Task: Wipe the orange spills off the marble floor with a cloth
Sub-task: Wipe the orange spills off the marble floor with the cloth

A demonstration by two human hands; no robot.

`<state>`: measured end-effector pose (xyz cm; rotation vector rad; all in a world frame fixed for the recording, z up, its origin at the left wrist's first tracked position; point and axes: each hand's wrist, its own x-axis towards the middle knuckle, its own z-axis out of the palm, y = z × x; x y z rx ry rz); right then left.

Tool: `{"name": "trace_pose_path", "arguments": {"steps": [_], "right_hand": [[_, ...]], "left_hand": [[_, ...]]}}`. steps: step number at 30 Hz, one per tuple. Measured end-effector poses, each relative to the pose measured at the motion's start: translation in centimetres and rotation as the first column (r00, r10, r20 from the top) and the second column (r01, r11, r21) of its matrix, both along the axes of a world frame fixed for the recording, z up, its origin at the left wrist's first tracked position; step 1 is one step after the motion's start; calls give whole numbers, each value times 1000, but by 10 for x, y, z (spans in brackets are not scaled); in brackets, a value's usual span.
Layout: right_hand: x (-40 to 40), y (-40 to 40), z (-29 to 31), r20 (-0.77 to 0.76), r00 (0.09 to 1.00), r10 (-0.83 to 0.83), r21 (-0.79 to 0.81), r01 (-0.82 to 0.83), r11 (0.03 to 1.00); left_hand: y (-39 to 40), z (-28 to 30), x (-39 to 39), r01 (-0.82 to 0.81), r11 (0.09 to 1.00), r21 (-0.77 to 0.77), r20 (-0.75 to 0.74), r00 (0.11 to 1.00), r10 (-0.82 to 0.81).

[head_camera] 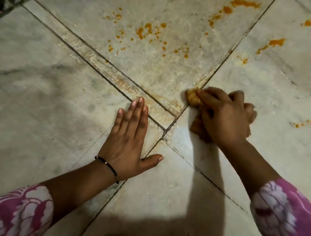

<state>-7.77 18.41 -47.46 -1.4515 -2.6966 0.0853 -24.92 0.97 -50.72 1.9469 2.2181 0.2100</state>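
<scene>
My right hand (pixel 224 117) presses a bunched, orange-stained cloth (pixel 192 97) onto the marble floor (pixel 45 95), right where several tile joints meet. Most of the cloth is hidden under my fingers. My left hand (pixel 128 140) lies flat on the floor with fingers together and thumb out, holding nothing. Orange spills (pixel 147 31) dot the tile ahead of both hands. More orange streaks (pixel 277 43) run across the tile at the upper right, and small drops (pixel 309 122) lie right of the cloth. A faint orange smear follows the narrow strip between the hands.
Dark grout lines (pixel 170 122) cross the floor diagonally and meet between my hands. A dark patterned edge (pixel 6 2) shows at the top left corner. My shadow covers the floor near the bottom.
</scene>
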Motion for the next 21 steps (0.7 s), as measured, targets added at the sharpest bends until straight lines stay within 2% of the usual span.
{"name": "trace_pose_path", "arguments": {"steps": [2,5,8,10,12,14,16,18,21], "right_hand": [[-35,16,-2,-25,998,-54,-13,53,998],[-70,4,-6,-29,992,127,-21,-127,992],[-41,-40,-4,-49,955,292,-14,-293,956],[5,-61,-4,-55,951,305,-50,-307,950],[45,-58,1,-30,970,243,-45,-244,969],[58,-34,1,16,994,104,-33,-103,994],[43,-7,-1,33,999,-31,-1,31,1000],[15,10,-5,24,998,-50,14,50,999],[-3,-2,-7,1,976,219,29,-219,975]], "left_hand": [[0,0,0,2,1000,-17,-9,1000,-2],[1,1,0,1,1000,-26,-1,1000,-1],[0,1,0,-5,999,-36,5,1000,5],[0,1,-1,6,999,-41,9,1000,-6],[0,0,-1,19,999,-48,15,1000,-19],[1,0,-2,40,997,-64,4,999,-40],[1,1,-1,72,994,-87,-9,997,-73],[2,1,0,93,989,-111,-24,995,-97],[2,0,-1,120,985,-128,-24,992,-124]]}}
